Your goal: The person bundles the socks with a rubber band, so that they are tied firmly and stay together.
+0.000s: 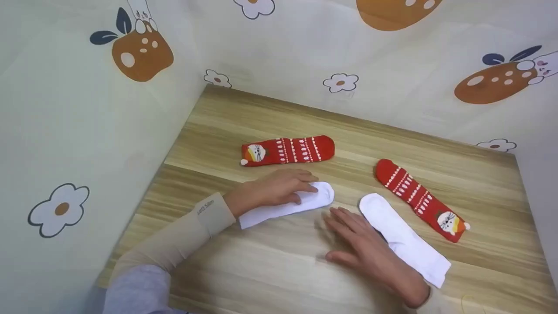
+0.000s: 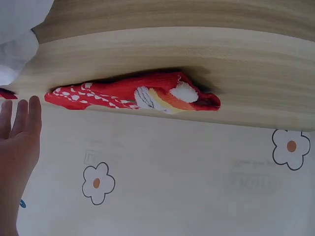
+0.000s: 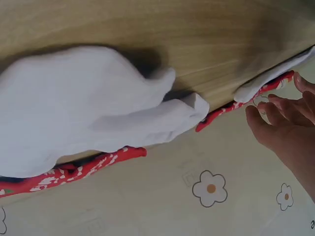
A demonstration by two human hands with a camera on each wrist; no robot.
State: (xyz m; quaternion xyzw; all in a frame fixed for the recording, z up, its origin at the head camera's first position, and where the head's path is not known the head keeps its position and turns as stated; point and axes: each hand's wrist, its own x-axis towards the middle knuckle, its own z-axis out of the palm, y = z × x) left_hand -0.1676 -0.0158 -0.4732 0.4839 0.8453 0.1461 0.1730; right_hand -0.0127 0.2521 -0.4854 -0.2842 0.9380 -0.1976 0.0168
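Note:
In the head view my left hand (image 1: 283,187) is over a white sock (image 1: 314,198), its fingers slightly bent and spread above the fabric. Whether the fingertips touch the sock, I cannot tell. My right hand (image 1: 366,248) is held palm down with its fingers extended, left of a second white sock (image 1: 405,240). That sock lies slanted, its cuff toward the lower right. Beyond the left white sock lies a red patterned sock (image 1: 287,150) with an animal face and pom-pom. A matching red sock (image 1: 420,198) lies right of the right white sock.
All four sock shapes lie flat on a wood-grain table (image 1: 270,266). Pale walls (image 1: 279,56) printed with flowers and orange fruit enclose its left, back and right sides. In the left wrist view, a red sock (image 2: 118,96) lies close to the wall.

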